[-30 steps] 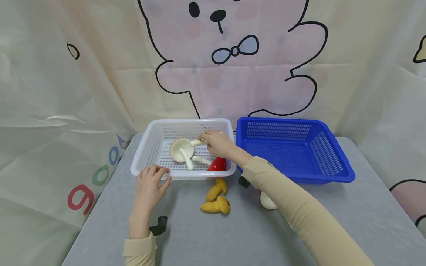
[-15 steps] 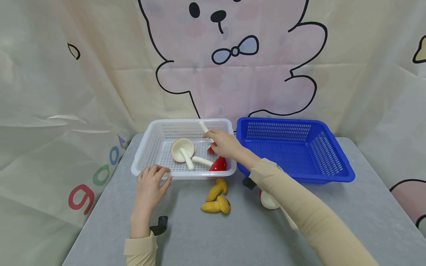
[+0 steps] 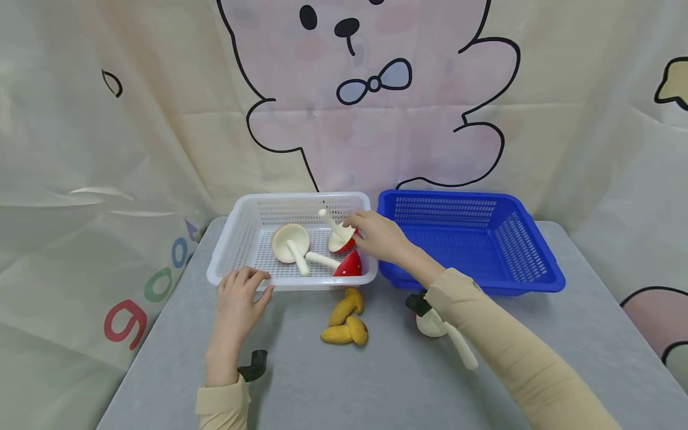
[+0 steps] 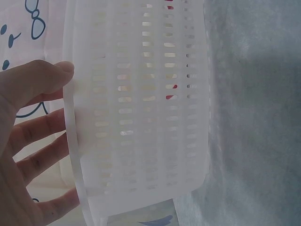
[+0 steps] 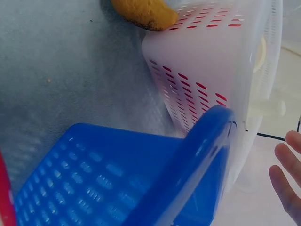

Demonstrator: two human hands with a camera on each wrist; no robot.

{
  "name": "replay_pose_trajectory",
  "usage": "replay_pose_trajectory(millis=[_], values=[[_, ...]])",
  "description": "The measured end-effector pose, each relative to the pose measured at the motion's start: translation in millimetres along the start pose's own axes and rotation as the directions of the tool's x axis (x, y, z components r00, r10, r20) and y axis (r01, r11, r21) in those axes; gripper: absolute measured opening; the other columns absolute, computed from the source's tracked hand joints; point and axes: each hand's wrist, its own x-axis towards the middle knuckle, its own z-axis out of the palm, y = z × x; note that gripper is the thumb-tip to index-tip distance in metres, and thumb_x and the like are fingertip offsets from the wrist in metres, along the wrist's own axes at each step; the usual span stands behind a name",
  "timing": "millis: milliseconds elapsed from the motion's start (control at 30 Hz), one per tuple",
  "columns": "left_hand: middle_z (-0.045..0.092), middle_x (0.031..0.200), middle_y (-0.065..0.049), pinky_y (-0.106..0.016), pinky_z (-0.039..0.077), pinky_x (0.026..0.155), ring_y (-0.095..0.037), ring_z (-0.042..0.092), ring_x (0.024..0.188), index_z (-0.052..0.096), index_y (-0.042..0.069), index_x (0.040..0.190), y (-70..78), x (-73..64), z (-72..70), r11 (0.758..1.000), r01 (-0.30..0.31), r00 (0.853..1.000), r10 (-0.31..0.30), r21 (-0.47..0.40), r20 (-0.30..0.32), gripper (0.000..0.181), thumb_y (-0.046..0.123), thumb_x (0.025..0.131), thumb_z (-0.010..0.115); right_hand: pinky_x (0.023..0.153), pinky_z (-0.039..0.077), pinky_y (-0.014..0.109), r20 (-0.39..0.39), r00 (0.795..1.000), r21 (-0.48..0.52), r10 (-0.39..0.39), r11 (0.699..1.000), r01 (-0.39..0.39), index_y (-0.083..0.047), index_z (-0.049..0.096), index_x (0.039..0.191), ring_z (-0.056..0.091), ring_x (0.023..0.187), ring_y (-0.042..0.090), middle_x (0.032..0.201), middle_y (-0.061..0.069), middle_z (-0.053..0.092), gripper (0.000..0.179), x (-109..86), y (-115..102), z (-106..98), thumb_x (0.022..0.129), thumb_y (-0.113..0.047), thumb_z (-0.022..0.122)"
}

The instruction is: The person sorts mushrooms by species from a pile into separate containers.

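Observation:
In the head view my left hand [image 3: 238, 304] is at the front left rim of a white plastic basket [image 3: 292, 282]. The left wrist view has the thumb [image 4: 59, 75] on the rim's outer side, while the other fingers pass behind it. My right hand [image 3: 378, 237] hovers over the basket's right end, its fingers [image 5: 284, 186] loosely spread and holding nothing. Just beside those fingers lies a red-capped toy mushroom [image 3: 337, 232], stem pointing up-left. Two others are in the basket: a pale-gilled mushroom [image 3: 290, 243] and a red spotted mushroom [image 3: 349, 264].
A blue basket [image 3: 484, 286] stands right beside the white one. Two yellow mushrooms [image 3: 346, 307] [image 3: 344, 332] lie in front of the white basket. A white-stemmed mushroom [image 3: 457, 343] lies near the right forearm, partly under the wrist camera [image 3: 418, 303].
My right hand has turned the red-capped mushroom, let it go in the white basket's right part, and drawn slightly right. The left hand stays at the rim.

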Motion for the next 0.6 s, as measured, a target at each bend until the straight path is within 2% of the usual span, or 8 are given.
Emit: replay_pose_trajectory(millis=[267, 600], values=[[0.063, 0.096, -0.008, -0.057, 0.041, 0.09, -0.031, 0.054, 0.091, 0.069, 0.013, 0.094, -0.6, -0.4, -1.5, 1.0, 0.011, 1.0, -0.011, -0.003, 0.012, 0.017, 0.017, 0.081, 0.077, 0.081, 0.057, 0.037, -0.036, 0.999, 0.038, 0.021, 0.999, -0.02, -0.015, 0.064, 0.12, 0.062, 0.101, 0.024, 0.114, 0.009, 0.066, 0.03, -22.5, 1.1, -7.5, 0.091, -0.014, 0.059], [0.063, 0.097, -0.009, -0.058, 0.04, 0.091, -0.032, 0.054, 0.093, 0.068, 0.012, 0.095, 0.1, -0.3, -1.9, 1.0, 0.02, 1.0, -0.02, -0.007, 0.021, 0.017, 0.017, 0.081, 0.077, 0.08, 0.055, 0.038, -0.08, 0.994, 0.08, 0.07, 0.995, -0.063, -0.015, 0.064, 0.121, 0.062, 0.1, 0.024, 0.109, 0.006, 0.065, 0.03, -51.7, 10.8, -12.4, 0.092, -0.016, 0.06]])
